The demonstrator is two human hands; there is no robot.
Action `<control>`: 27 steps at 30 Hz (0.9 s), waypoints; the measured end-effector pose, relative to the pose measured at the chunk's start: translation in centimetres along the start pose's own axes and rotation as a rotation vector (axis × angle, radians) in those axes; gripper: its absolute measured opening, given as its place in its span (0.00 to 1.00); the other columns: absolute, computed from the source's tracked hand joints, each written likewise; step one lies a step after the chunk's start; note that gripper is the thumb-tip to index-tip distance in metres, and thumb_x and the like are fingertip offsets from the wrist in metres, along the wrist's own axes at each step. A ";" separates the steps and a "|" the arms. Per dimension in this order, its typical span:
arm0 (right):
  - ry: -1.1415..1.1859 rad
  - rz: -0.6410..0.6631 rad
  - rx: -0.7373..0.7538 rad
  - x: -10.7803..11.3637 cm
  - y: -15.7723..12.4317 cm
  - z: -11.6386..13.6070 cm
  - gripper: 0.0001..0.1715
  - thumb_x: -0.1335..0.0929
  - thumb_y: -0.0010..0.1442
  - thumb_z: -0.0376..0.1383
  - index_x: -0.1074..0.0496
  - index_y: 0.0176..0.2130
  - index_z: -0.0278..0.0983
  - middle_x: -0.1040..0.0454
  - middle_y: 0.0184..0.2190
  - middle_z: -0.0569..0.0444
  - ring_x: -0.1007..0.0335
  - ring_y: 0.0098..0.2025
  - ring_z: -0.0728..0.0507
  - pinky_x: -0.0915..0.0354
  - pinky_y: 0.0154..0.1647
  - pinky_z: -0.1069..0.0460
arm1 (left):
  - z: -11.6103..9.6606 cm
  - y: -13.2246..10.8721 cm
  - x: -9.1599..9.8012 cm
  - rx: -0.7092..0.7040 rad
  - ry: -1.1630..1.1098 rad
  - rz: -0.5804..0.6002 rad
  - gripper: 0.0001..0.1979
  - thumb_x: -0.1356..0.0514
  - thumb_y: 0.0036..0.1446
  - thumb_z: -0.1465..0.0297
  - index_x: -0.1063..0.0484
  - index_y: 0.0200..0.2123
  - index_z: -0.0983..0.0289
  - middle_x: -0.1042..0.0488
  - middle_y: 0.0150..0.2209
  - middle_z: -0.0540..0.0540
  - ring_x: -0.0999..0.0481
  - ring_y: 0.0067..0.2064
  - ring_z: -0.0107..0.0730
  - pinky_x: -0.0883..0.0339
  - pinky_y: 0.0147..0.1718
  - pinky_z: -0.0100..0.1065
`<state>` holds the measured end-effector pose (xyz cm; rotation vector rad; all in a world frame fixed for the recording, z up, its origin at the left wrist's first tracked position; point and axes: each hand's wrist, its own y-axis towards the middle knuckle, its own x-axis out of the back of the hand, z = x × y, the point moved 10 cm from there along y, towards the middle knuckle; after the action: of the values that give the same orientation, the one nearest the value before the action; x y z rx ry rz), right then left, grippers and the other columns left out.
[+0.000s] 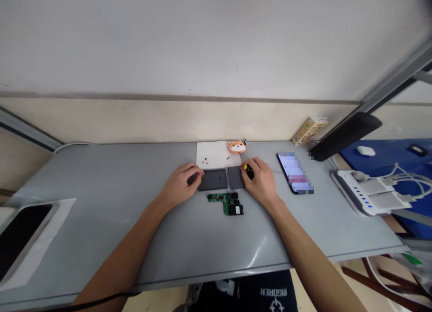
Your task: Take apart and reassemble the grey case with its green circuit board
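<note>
My left hand (180,184) pinches the left edge of a flat, dark grey rectangular casing panel (213,180) lying on the table. My right hand (260,180) is closed around a small black screwdriver (249,170) with a yellow end; a thin shaft shows on the far side of the hand. Right beside the panel sits a smaller dark grey casing piece (235,178), and my right fingers rest at its right edge. A green circuit board (225,204) with black parts lies just in front of both pieces, touched by neither hand.
Several tiny dark screws (204,161) lie on a white paper sheet (216,150) behind the panel, near an orange-and-white animal-face case (237,146). To the right are a lit phone (295,172), a small box (308,130) and a power strip (351,193). A dark device (23,235) lies far left.
</note>
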<state>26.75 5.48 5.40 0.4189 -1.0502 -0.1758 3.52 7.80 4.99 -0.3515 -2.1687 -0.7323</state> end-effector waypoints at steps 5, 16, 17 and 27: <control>-0.004 0.004 -0.007 -0.2 -0.1 0.0 0.09 0.37 0.70 0.36 0.26 0.44 0.41 0.24 0.43 0.47 0.29 0.45 0.37 0.38 0.46 0.43 | -0.1 0.1 -0.2 0.002 -0.007 0.021 0.10 0.47 0.69 0.70 0.25 0.40 0.60 0.22 0.42 0.54 0.23 0.44 0.36 0.30 0.49 0.41; 0.008 -0.029 -0.048 -0.3 -0.2 -0.2 0.08 0.36 0.69 0.36 0.27 0.45 0.41 0.25 0.42 0.48 0.30 0.44 0.38 0.38 0.48 0.43 | -1.5 -0.2 1.1 -0.054 0.100 -0.138 0.09 0.45 0.68 0.71 0.24 0.42 0.60 0.25 0.44 0.56 0.25 0.48 0.39 0.31 0.51 0.41; 0.010 -0.032 -0.049 -0.3 -0.2 -0.2 0.09 0.37 0.69 0.36 0.27 0.45 0.41 0.25 0.42 0.48 0.30 0.44 0.38 0.38 0.48 0.43 | -2.1 -0.3 1.2 -0.074 0.116 -0.152 0.09 0.45 0.68 0.71 0.24 0.41 0.60 0.25 0.44 0.57 0.26 0.48 0.39 0.31 0.51 0.42; 0.024 -0.023 -0.050 -0.1 -0.1 -0.5 0.09 0.37 0.68 0.35 0.28 0.43 0.41 0.25 0.41 0.48 0.30 0.44 0.37 0.37 0.47 0.43 | -8.1 -2.1 -5.2 -0.302 0.090 0.254 0.08 0.39 0.68 0.66 0.22 0.46 0.58 0.22 0.45 0.55 0.26 0.50 0.39 0.34 0.53 0.43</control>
<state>27.17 5.53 5.06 0.3878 -1.0160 -0.2169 10.76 1.18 4.32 -0.7224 -1.8851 -0.9105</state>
